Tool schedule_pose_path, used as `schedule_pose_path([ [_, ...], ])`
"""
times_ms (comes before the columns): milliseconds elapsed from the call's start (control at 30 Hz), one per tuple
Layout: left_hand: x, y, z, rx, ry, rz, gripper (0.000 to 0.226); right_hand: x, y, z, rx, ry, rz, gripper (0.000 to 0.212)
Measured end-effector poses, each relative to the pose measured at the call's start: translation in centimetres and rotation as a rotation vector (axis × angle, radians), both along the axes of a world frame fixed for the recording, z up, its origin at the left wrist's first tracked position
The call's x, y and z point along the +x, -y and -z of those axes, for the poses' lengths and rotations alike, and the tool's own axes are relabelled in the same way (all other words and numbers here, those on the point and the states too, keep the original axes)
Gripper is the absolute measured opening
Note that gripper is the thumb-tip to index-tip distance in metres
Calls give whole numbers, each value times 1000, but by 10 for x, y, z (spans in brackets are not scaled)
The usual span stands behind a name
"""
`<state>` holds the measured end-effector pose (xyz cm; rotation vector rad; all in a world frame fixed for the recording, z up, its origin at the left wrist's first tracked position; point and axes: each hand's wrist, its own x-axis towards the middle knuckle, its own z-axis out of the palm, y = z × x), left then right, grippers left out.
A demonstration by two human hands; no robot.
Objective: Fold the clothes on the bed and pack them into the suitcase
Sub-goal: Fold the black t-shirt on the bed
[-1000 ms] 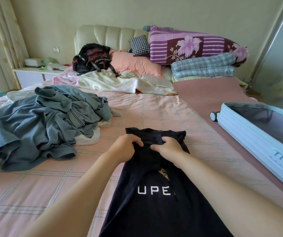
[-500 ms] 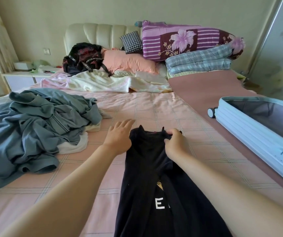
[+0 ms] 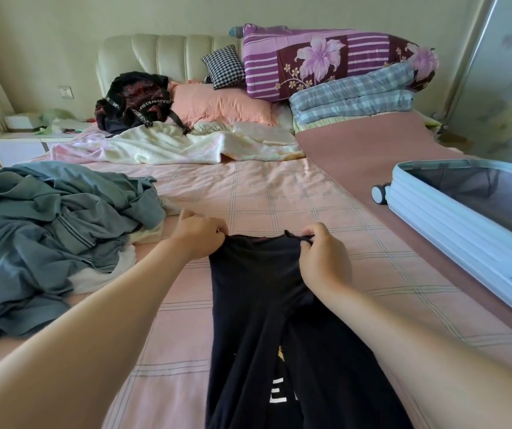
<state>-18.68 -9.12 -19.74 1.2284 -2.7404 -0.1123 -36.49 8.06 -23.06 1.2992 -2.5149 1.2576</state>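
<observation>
While the black T-shirt (image 3: 257,305) lies as a narrow strip down the middle of the bed (image 3: 264,196), the left grip (image 3: 200,239) and the right grip (image 3: 322,258) each pinch a far corner of it. Folding is, I judge, at an early stage: the grey-blue heap (image 3: 47,224) to the left lies unfolded, and the open suitcase (image 3: 434,224) on the right shows no clothes inside.
</observation>
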Motion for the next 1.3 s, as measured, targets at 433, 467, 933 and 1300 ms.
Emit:
schedule_pose_path([
  [433, 4, -57, 46, 68, 4, 137, 52, -10, 8, 5, 226, -368, 5, 42],
  [467, 7, -55, 48, 108, 33, 109, 56, -8, 7, 6, 243, -500, 1, 46],
  [933, 40, -111, 40, 123, 53, -34, 67, 17, -36, 1, 668, -191, -359, 74],
  [1300, 106, -263, 4, 26, -94, 58, 28, 112, -169, -15, 596, -295, -550, 67],
])
